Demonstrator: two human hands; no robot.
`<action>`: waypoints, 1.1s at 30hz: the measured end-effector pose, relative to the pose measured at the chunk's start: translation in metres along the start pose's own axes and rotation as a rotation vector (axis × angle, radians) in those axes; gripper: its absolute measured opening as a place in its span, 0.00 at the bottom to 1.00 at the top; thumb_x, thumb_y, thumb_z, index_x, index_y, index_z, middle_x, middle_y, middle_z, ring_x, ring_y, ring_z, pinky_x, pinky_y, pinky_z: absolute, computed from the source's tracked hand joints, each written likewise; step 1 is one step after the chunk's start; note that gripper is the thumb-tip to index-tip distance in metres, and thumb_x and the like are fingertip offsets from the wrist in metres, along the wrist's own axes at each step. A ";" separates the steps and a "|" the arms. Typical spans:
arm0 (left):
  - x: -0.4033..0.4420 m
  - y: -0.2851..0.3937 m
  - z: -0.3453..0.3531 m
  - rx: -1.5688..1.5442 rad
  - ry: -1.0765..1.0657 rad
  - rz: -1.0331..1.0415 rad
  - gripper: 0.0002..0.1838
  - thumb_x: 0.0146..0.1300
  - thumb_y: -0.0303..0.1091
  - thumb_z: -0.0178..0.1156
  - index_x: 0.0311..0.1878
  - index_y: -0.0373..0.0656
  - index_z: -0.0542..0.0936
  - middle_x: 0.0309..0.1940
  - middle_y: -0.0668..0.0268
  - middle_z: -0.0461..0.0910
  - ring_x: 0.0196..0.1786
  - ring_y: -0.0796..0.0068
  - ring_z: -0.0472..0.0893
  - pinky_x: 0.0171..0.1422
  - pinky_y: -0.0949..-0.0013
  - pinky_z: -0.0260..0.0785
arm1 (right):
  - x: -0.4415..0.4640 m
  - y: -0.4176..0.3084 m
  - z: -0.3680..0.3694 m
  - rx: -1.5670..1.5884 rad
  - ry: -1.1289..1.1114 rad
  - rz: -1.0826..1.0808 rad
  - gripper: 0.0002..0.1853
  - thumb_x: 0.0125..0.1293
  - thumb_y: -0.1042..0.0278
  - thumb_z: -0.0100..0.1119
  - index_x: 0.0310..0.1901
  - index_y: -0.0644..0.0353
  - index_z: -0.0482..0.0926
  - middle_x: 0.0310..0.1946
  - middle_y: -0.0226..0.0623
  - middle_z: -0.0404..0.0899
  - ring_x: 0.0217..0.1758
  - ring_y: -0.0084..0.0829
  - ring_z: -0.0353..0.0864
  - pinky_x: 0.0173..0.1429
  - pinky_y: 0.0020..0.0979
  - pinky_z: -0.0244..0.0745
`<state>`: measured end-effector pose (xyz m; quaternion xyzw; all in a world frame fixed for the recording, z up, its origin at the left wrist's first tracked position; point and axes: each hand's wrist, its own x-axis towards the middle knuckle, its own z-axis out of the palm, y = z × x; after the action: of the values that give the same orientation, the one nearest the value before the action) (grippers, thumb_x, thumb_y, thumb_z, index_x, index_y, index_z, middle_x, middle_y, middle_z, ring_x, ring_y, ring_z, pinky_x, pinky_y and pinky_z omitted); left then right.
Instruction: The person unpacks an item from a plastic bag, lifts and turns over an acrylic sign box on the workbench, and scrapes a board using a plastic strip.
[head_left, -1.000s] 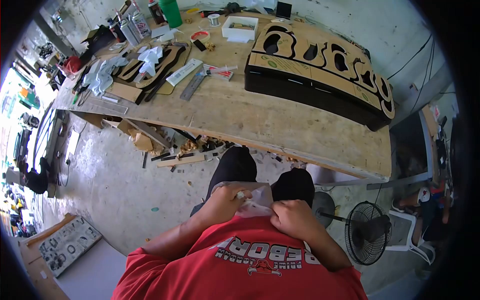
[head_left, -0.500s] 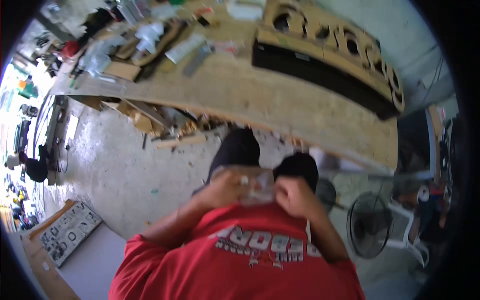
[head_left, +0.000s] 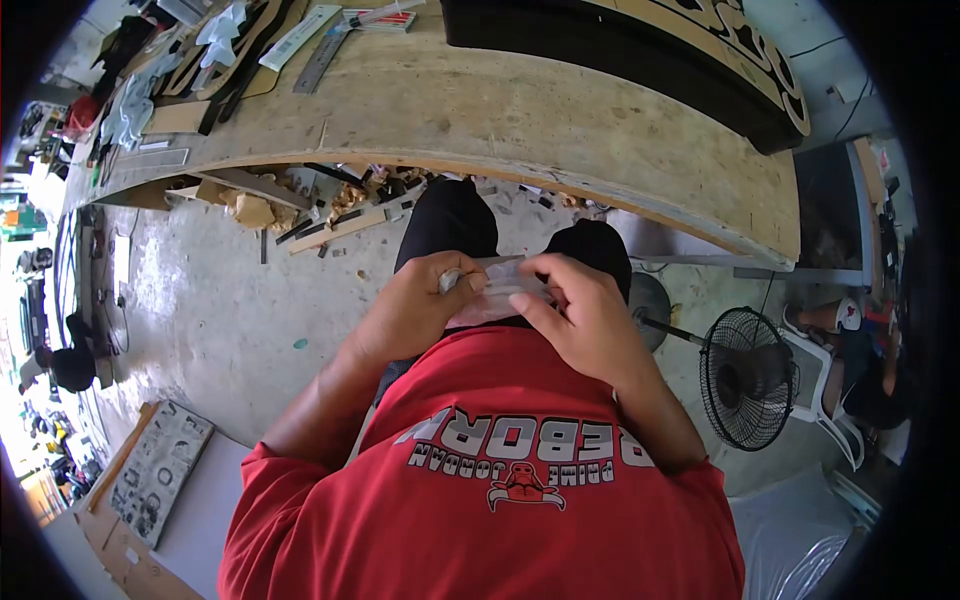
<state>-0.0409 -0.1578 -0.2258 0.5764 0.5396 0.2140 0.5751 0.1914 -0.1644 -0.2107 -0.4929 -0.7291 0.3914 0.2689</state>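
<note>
A clear, crumpled plastic bag (head_left: 505,287) lies between my hands, close to my lap. My left hand (head_left: 425,305) is closed on the bag's left side, and a small whitish crumpled piece (head_left: 450,281) shows between its thumb and fingers. At the bag's right side is my right hand (head_left: 590,320), its thumb and forefinger spread and touching the plastic. What the bag contains, if anything, I cannot make out.
Ahead stands a wooden workbench (head_left: 590,125) with a long black piece (head_left: 600,60), a metal ruler (head_left: 322,62) and a tube (head_left: 300,38). Offcuts (head_left: 340,228) litter the floor beneath. A fan (head_left: 748,378) is at right, near a seated person (head_left: 880,370).
The view has tipped down and steadied, so the bench sits higher. My right thumb and forefinger have spread from a closed grip at the bag. My left hand still holds it.
</note>
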 end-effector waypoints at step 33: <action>-0.004 -0.067 -0.021 0.446 0.192 0.213 0.26 0.57 0.18 0.56 0.62 0.37 0.79 0.53 0.48 0.83 0.58 0.46 0.81 0.65 0.54 0.73 | -0.026 0.022 -0.003 0.170 -0.335 0.045 0.06 0.65 0.71 0.65 0.35 0.65 0.81 0.31 0.45 0.81 0.33 0.46 0.82 0.38 0.41 0.76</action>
<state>-0.0854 -0.1683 -0.2793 0.7195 0.5620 0.2027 0.3542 0.2143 -0.1829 -0.2272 -0.4124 -0.7167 0.5342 0.1756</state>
